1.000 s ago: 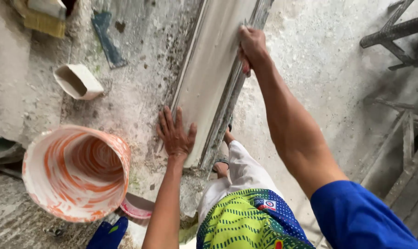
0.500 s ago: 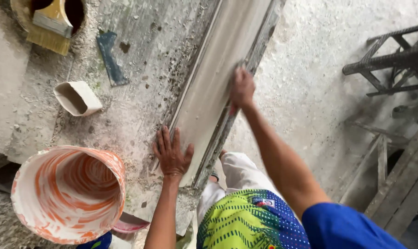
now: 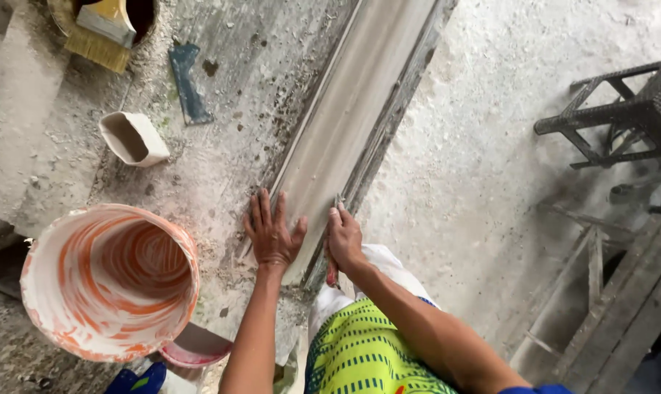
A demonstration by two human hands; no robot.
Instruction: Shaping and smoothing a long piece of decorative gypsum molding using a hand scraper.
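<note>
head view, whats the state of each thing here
left hand: flat, fingers spread on the moulding
right hand: gripping a thin tool at the moulding's right edge
moulding: long pale strip lying flat on the bench
bucket: tipped toward the camera, orange-streaked inside
small cup: on its side, looks empty
brush: resting on a dark pot's rim
stool: upright on the floor

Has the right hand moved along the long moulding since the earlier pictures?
Yes. The right hand has slid down the moulding toward the person, ending beside the left hand.
</note>
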